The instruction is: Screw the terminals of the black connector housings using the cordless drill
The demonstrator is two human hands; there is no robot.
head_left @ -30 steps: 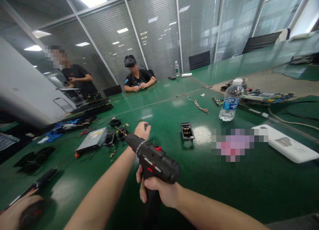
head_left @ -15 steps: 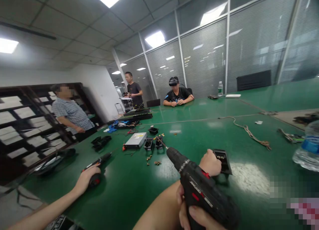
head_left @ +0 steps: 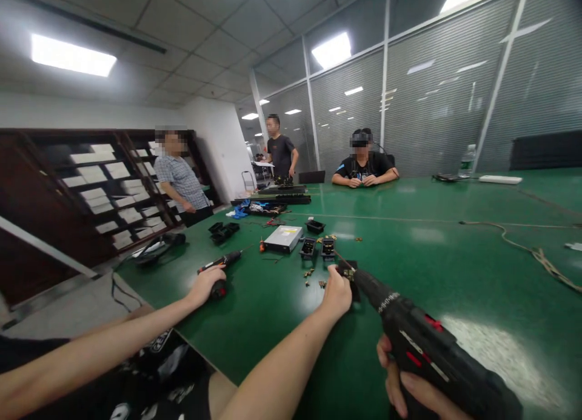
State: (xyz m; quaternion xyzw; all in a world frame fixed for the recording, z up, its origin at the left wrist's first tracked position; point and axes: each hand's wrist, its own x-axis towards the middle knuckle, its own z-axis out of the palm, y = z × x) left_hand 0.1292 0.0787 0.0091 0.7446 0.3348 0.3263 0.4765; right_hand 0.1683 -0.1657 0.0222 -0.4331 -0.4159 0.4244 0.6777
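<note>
My right hand [head_left: 409, 377] is wrapped round the grip of a black cordless drill [head_left: 422, 335] with red accents. Its thin bit slants up and left across the view. My left hand [head_left: 339, 293] is closed on a small black box [head_left: 357, 286] with brass-coloured parts inside, largely hidden by my fingers and the drill. The drill's tip overlaps the box in view; whether they touch I cannot tell. Just beyond stand two similar black boxes [head_left: 327, 249] holding brass-coloured pieces. Loose brass-coloured pieces [head_left: 309, 273] lie close by on the green table [head_left: 273, 335].
At my left, a co-worker's hand [head_left: 207, 286] rests on another drill [head_left: 222, 265]. A metal disc drive [head_left: 284, 238], black boxes [head_left: 224, 231] and dark strips [head_left: 282, 199] lie further off. A person [head_left: 364, 165] sits opposite; two others stand behind. A cord [head_left: 541, 259] lies right.
The view has swung left. My left hand, with the black box, has moved from the drill's right side to in front of its bit. The co-worker's hand stays on the other drill.
</note>
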